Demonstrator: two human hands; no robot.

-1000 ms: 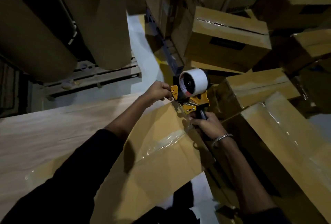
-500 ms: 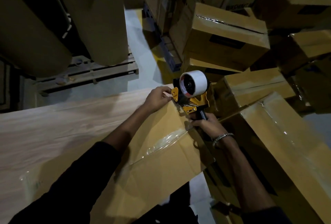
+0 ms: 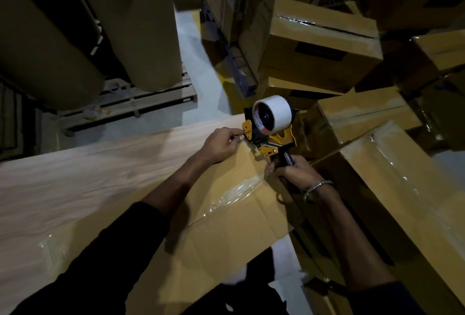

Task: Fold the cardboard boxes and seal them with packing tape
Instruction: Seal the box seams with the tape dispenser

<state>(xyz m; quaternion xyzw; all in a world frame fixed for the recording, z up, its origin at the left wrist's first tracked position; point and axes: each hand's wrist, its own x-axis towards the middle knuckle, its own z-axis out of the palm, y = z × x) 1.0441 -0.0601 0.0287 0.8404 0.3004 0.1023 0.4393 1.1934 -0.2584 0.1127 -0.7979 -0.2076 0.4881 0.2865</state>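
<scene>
A long brown cardboard box (image 3: pixel 221 226) lies in front of me on a pale wooden table (image 3: pixel 88 176), with a strip of clear tape across its end flap. A yellow and black tape dispenser (image 3: pixel 270 133) carrying a white tape roll sits at the box's far corner. My right hand (image 3: pixel 297 171) grips the dispenser's black handle. My left hand (image 3: pixel 222 143) rests at the box's far edge beside the dispenser, its fingertips pinching at the dispenser's front where the tape comes out.
Taped cardboard boxes (image 3: pixel 390 171) are piled close on the right and behind (image 3: pixel 319 45). Big brown paper rolls (image 3: pixel 141 25) stand on a wooden pallet (image 3: pixel 130 103) at the back left. A strip of pale floor (image 3: pixel 198 63) runs between them.
Both hands and the dispenser have stayed at the box's far corner. My left fingertips have closed in on the dispenser's front. The view has tilted down slightly.
</scene>
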